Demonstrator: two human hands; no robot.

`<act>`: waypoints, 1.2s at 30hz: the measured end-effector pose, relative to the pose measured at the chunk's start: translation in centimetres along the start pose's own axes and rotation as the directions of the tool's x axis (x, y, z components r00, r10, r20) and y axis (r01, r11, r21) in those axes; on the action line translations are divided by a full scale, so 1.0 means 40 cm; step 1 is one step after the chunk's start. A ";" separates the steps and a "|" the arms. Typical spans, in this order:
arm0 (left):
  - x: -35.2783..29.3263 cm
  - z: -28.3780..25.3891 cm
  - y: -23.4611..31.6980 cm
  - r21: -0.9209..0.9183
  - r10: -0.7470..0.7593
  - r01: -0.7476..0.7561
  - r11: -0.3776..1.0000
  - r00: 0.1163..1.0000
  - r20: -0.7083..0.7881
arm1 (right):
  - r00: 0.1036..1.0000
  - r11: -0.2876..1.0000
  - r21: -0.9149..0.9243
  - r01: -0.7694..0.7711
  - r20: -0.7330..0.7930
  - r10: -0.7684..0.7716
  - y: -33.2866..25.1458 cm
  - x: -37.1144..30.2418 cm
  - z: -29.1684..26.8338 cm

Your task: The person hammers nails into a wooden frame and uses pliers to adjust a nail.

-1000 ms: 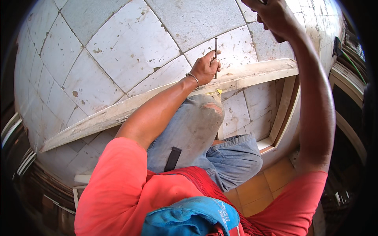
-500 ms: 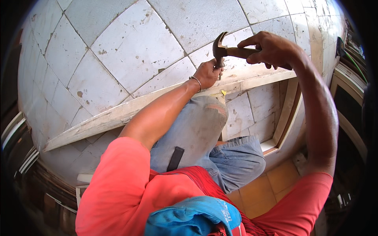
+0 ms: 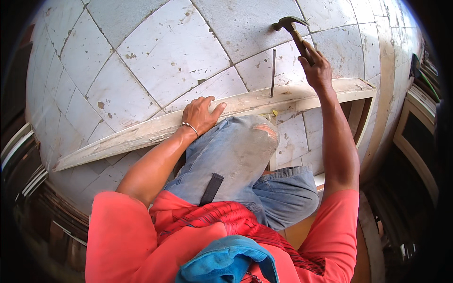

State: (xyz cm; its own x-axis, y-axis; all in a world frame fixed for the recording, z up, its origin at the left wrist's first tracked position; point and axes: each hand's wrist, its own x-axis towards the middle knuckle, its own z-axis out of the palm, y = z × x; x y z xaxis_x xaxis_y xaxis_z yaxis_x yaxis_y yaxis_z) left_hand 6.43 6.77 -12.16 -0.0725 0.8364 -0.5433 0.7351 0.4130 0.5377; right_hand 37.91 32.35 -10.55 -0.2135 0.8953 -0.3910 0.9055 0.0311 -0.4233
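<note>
My right hand (image 3: 318, 70) is closed around the handle of a claw hammer (image 3: 295, 33), its head pointing away over the tiles. A long, thin dark metal rod (image 3: 273, 75) stands upright, its lower end at the wooden frame (image 3: 240, 104); whether it is a large nail or a punch I cannot tell. The hammer is apart from the rod, up and to its right. To the left of the rod, my left hand (image 3: 202, 114) rests on the frame's long beam with fingers spread, holding nothing. My denim-covered knee (image 3: 257, 134) is against the beam's near side.
Worn white tiles (image 3: 174, 52) lie beyond and under the frame. A small yellow scrap (image 3: 275, 112) is by the beam near my knee. Stacked boards (image 3: 33, 188) stand at the left, and another wooden frame (image 3: 415, 118) is at the right.
My left hand has let go of the rod and moved left onto the beam. The hammer has come off the rod's top and swung up and right. The rod now stands unheld.
</note>
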 end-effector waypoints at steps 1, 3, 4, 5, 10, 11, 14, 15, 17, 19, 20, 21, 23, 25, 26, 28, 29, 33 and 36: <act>0.000 -0.011 0.023 -0.025 0.023 -0.023 0.999 1.000 -0.001 | 0.983 0.980 -0.168 0.102 -0.136 -0.125 -0.001 0.006 0.018; -0.007 -0.024 0.036 -0.030 0.059 -0.061 0.998 0.996 -0.064 | 0.988 0.999 -0.019 0.042 -0.148 -0.045 -0.095 0.013 0.049; -0.010 -0.027 0.031 -0.029 0.049 -0.051 0.998 0.996 -0.068 | 0.995 0.969 0.230 -0.089 -0.029 0.098 -0.189 0.011 0.064; -0.014 -0.028 0.034 -0.033 0.031 -0.033 0.999 0.997 -0.064 | 0.969 0.891 0.385 -0.242 0.135 0.205 -0.245 0.012 0.087; -0.004 -0.018 0.045 0.000 -0.010 0.010 1.000 0.998 -0.060 | 0.885 0.534 0.709 -0.461 0.318 0.341 -0.257 0.000 0.146; -0.005 -0.020 0.040 -0.007 -0.026 0.026 1.000 0.999 -0.046 | 0.905 0.552 0.727 -0.408 0.246 0.346 -0.259 -0.017 0.153; -0.009 -0.027 0.027 -0.020 -0.057 0.057 0.998 0.998 -0.031 | 0.907 0.415 0.842 -0.343 0.184 0.378 -0.304 -0.114 0.115; -0.008 -0.027 0.033 -0.029 -0.051 0.051 0.998 0.998 -0.020 | 0.907 0.395 0.873 -0.286 0.113 0.407 -0.301 -0.154 0.096; -0.018 -0.019 0.029 -0.014 -0.049 0.048 0.999 0.999 -0.006 | 0.939 0.435 0.894 -0.107 -0.053 0.339 -0.266 -0.251 0.078; 0.000 -0.022 0.033 -0.001 -0.043 0.043 0.999 0.999 -0.006 | 0.958 0.351 0.930 0.111 -0.194 0.210 -0.214 -0.393 0.104; -0.001 -0.031 0.033 0.001 -0.049 0.049 0.999 0.999 0.011 | 0.940 0.338 0.930 0.143 -0.234 0.248 -0.210 -0.445 0.119; -0.008 -0.033 0.035 0.003 -0.051 0.051 0.999 0.998 0.026 | 0.917 0.256 0.956 0.141 -0.223 0.330 -0.220 -0.450 0.115; -0.013 -0.028 0.029 -0.010 -0.057 0.057 0.998 0.997 0.061 | 0.877 0.174 0.970 0.169 -0.229 0.422 -0.239 -0.424 0.086; 0.010 -0.018 0.022 -0.047 -0.032 0.037 0.998 0.995 0.097 | 0.862 -0.048 0.989 0.142 -0.100 0.496 -0.229 -0.383 0.031; 0.024 -0.007 0.023 -0.041 -0.014 0.018 0.999 0.995 0.101 | 0.848 -0.056 0.982 0.182 -0.127 0.514 -0.216 -0.373 0.012; 0.080 0.013 0.027 -0.201 -0.003 0.061 0.978 0.960 0.279 | 0.865 -0.118 0.974 0.192 -0.112 0.489 -0.196 -0.391 -0.038; 0.116 0.033 0.046 -0.372 0.169 -0.117 0.921 0.979 0.110 | 0.857 -0.116 0.972 0.203 -0.120 0.501 -0.194 -0.405 -0.055; 0.266 0.069 0.166 -0.249 0.578 -0.544 0.801 0.812 0.085 | 0.866 -0.043 0.970 0.238 -0.192 0.462 -0.173 -0.471 -0.098; 0.346 0.090 0.245 -0.074 0.756 -0.777 0.626 0.581 0.301 | 0.847 -0.008 0.972 0.237 -0.203 0.491 -0.131 -0.539 -0.133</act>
State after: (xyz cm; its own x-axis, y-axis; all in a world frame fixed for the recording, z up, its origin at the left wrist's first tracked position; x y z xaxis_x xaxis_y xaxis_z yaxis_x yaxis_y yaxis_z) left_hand 15.06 21.09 -16.73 0.7168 0.6896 -0.1028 0.4663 -0.3646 0.8060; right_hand 39.71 15.24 4.43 0.3378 0.8639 -0.3735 -0.4137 -0.2201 -0.8834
